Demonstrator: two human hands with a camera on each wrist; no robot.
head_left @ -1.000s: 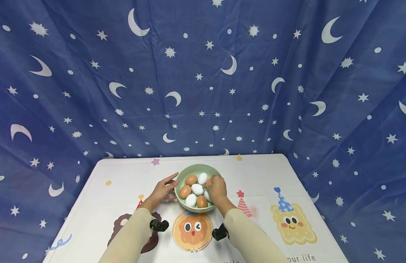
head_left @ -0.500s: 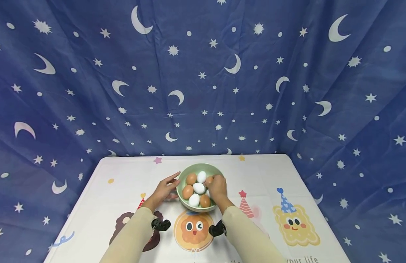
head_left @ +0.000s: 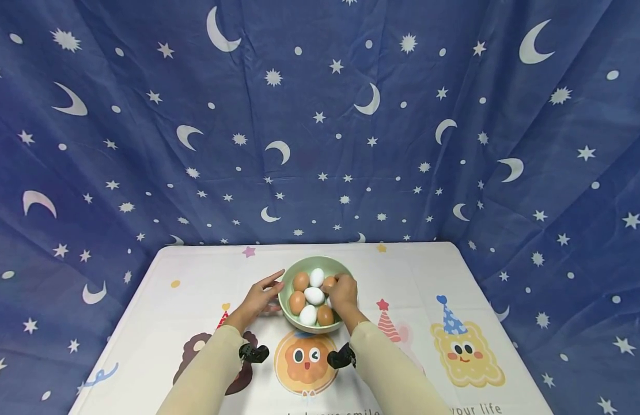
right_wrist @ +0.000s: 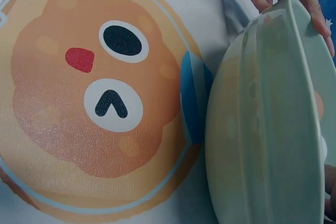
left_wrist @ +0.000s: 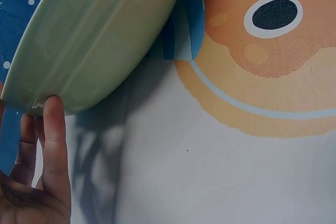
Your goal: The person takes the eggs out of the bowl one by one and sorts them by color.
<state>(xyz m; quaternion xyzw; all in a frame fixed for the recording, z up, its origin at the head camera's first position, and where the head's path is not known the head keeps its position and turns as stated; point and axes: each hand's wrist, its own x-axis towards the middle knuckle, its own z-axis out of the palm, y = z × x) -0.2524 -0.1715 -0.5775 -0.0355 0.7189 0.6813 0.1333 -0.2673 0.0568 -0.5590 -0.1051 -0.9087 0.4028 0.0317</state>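
Note:
A pale green bowl (head_left: 322,263) holds several brown and white eggs. My left hand (head_left: 258,297) is at the bowl's left side, its fingers extended and touching the outer wall. In the left wrist view, a fingertip of that hand (left_wrist: 50,150) meets the bowl (left_wrist: 100,40) low on its side. My right hand (head_left: 344,293) reaches over the right rim with curled fingers and pinches a brown egg (head_left: 328,283) inside. It partly covers a white egg beneath it. In the right wrist view, the bowl (right_wrist: 262,119) hides most of its fingers (right_wrist: 331,190).
The table (head_left: 402,276) wears a white cloth with printed cartoon figures, among them a round pancake face (head_left: 306,363) in front of the bowl. A blue curtain (head_left: 320,132) with moons and stars hangs behind and at both sides.
The front white and brown eggs have shifted slightly to the right inside the bowl. Both hands keep nearly the same places at the bowl. The head view has turned a little.

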